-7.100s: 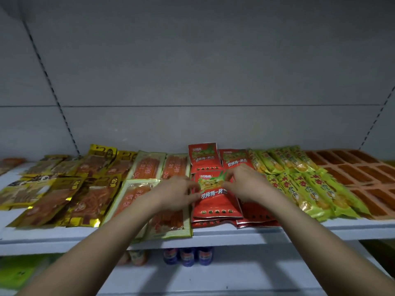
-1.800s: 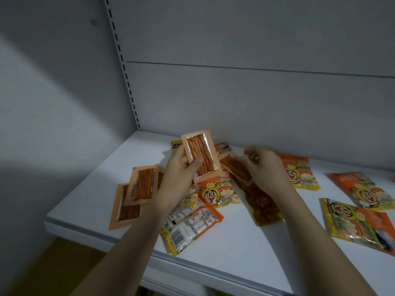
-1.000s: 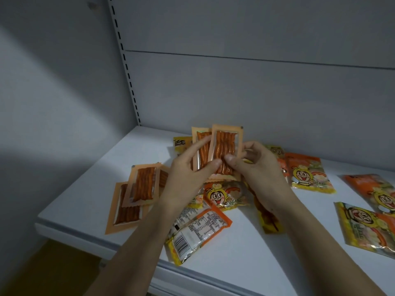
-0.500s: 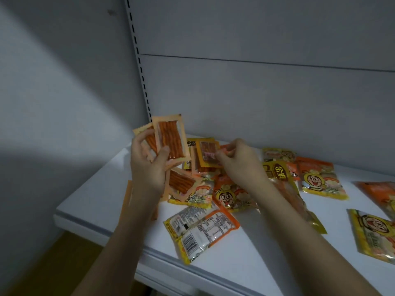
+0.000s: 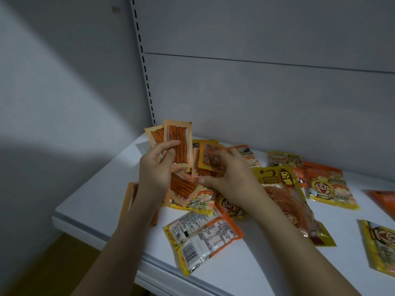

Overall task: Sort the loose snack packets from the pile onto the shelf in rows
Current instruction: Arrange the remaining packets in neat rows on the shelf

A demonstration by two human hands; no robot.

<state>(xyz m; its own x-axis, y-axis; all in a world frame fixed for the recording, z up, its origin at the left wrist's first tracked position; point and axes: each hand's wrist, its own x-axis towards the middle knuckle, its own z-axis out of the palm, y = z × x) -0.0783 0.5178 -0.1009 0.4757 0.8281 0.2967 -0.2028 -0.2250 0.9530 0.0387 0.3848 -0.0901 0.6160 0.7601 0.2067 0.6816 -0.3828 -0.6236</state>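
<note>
Loose snack packets (image 5: pixel 205 236) lay heaped on the white metal shelf (image 5: pixel 102 201). The left hand (image 5: pixel 156 171) pinched two slim orange strip packets (image 5: pixel 177 144); the right hand (image 5: pixel 230 176) gripped another. Fanned so loosely, one might have slipped.

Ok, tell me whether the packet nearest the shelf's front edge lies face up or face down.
Face down: the packet shows its barcode and printed table.

Looks like a shop aisle: white metal gondola shelf (image 5: pixel 245 272) under the hands, slotted upright (image 5: pixel 142 60) above the left hand (image 5: pixel 155 174), plain grey back panel (image 5: pixel 267 99) behind. Many branded snack packets (image 5: pixel 329 189) lie right of the right hand (image 5: pixel 230 176), retail stock.
</note>
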